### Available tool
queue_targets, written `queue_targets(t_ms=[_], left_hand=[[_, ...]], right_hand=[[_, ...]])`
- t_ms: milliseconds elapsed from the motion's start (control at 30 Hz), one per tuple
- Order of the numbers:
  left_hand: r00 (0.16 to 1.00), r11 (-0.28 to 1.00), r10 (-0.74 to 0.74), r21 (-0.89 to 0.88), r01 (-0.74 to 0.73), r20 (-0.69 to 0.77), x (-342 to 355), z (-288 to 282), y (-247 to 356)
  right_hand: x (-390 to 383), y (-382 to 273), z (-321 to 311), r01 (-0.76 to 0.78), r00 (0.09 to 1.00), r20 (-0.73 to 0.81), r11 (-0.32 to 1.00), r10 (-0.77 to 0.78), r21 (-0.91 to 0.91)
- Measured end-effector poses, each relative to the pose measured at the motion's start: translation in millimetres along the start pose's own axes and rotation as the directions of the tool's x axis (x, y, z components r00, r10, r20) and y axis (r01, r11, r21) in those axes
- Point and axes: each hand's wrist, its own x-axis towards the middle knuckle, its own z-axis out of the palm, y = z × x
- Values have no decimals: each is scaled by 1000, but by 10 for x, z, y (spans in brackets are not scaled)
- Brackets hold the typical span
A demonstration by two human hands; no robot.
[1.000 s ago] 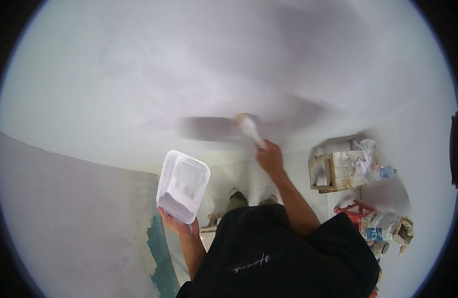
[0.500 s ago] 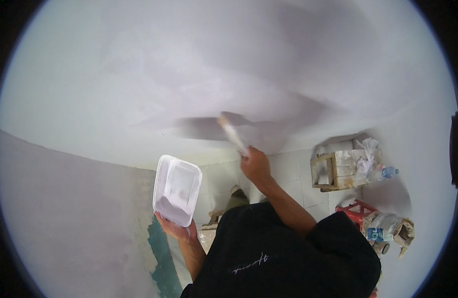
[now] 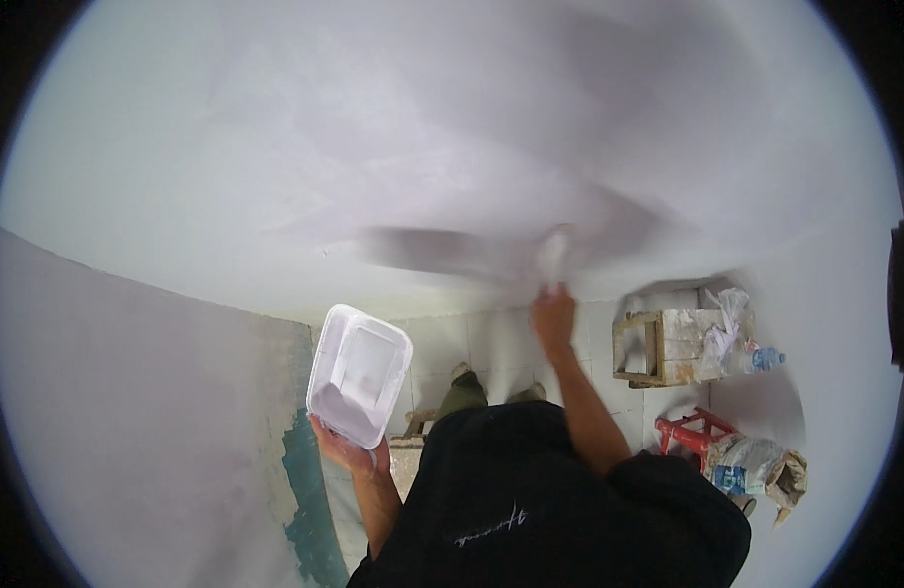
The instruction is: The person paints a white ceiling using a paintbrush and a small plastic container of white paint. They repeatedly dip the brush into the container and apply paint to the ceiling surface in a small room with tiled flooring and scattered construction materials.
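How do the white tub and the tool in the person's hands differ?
The tub is wide and hollow; the tool is much narrower. The left hand holds the tub, the right hand the tool. The tub looks fairly sharp, the tool blurred. Both look pale.

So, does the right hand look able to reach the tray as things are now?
Probably yes: the left hand holds the tray nearby, and nothing visible stands between it and the right hand. That hand is occupied with a blurred brush, though.
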Motion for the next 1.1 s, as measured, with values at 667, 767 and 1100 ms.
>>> queue_targets(t_ms=[667, 767, 1100], left_hand=[[998, 1000, 4, 19, -5, 69, 14, -78, 37], [999, 999, -35, 21, 35, 12, 65, 5, 34], [1000, 1000, 18, 5, -18, 16, -53, -63, 69]], right_hand=[[-313, -976, 239, -142, 843, 533, 986, 76, 83], [-318, -962, 305, -12, 929, 365, 982, -58, 189], [144, 519, -485, -111, 978, 140, 953, 155, -281]])
